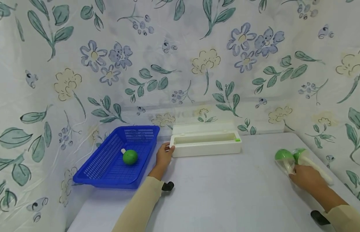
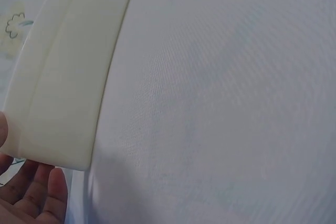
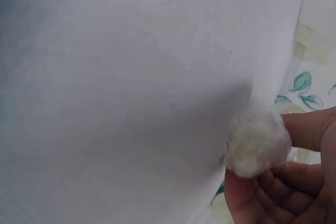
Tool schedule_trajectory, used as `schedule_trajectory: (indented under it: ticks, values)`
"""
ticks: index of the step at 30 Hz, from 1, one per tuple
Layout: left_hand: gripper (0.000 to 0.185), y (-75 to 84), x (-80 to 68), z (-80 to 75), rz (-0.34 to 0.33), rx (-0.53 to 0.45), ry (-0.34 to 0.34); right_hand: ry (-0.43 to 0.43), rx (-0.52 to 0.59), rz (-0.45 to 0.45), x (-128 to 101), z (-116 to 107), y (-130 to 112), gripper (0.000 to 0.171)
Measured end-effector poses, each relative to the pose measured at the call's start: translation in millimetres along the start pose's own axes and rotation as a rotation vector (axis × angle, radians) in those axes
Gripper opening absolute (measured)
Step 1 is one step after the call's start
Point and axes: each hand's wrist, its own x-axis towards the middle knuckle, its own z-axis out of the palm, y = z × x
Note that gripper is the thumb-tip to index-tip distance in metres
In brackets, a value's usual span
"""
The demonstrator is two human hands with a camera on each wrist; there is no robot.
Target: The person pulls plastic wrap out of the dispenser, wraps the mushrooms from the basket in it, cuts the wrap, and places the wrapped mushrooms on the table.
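A long white box (image 1: 206, 150) stands at the back of the table with its lid (image 1: 203, 128) raised behind it. My left hand (image 1: 164, 158) grips the box's left end; in the left wrist view the thumb lies on the box (image 2: 68, 93) and the fingers (image 2: 56, 184) curl by its end. At the right, my right hand (image 1: 309, 178) pinches a green-topped white item (image 1: 284, 155) in clear plastic. A similar green-headed item with a long white handle (image 1: 320, 170) lies beside it, partly hidden by the hand. Crumpled plastic (image 3: 257, 145) shows between thumb and fingers in the right wrist view.
A blue perforated basket (image 1: 103, 154) sits at the left, holding a green ball with a white stub (image 1: 130, 157). Flower-printed sheeting (image 1: 180, 64) hangs behind and beside the white table (image 1: 226, 193). A bright green tab (image 1: 237, 140) marks the box's right front corner.
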Motion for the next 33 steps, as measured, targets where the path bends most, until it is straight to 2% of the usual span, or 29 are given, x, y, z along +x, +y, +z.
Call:
schedule_trajectory:
  ticks: [5,9,12,13,17,21,28,30,31,33]
  values:
    - [0.04,-1.1,1.6,-1.0,-0.002,0.009,0.002,-0.041,0.007,-0.022,5.4,-3.8,-2.5,0.034]
    - [0.04,-1.0,2.8,-2.1,-0.001,0.014,0.007,-0.091,0.001,-0.013,11.2,-9.0,-2.6,0.056]
    - [0.04,-0.6,3.5,-2.9,0.0,0.015,0.007,-0.095,-0.039,-0.003,14.5,-14.6,-5.4,0.074]
    - [0.04,-0.6,3.8,-3.1,-0.001,0.017,0.006,-0.084,-0.055,-0.002,15.1,-16.8,-7.7,0.075]
    - [0.041,0.5,4.0,-3.9,-0.011,0.018,0.001,0.034,-0.115,-0.017,16.4,-25.3,-23.2,0.064]
    - [0.039,2.4,5.3,-3.2,-0.002,0.017,-0.004,0.138,-0.115,-0.061,21.7,-26.0,-41.8,0.047]
    - [0.041,9.5,6.5,-2.8,0.001,0.091,-0.021,0.206,-0.067,-0.2,46.1,-13.9,-74.7,0.027]
    - [0.042,16.2,5.7,-2.9,0.04,0.152,-0.008,0.217,-0.05,-0.26,57.3,-12.6,-84.9,0.023]
    - [0.042,19.9,5.7,-2.8,0.081,0.197,-0.002,0.209,-0.032,-0.277,63.1,-12.4,-90.5,0.023]
    - [0.04,26.8,7.1,-2.2,0.213,0.325,0.003,0.188,0.009,-0.309,76.6,-12.4,-101.0,0.025]
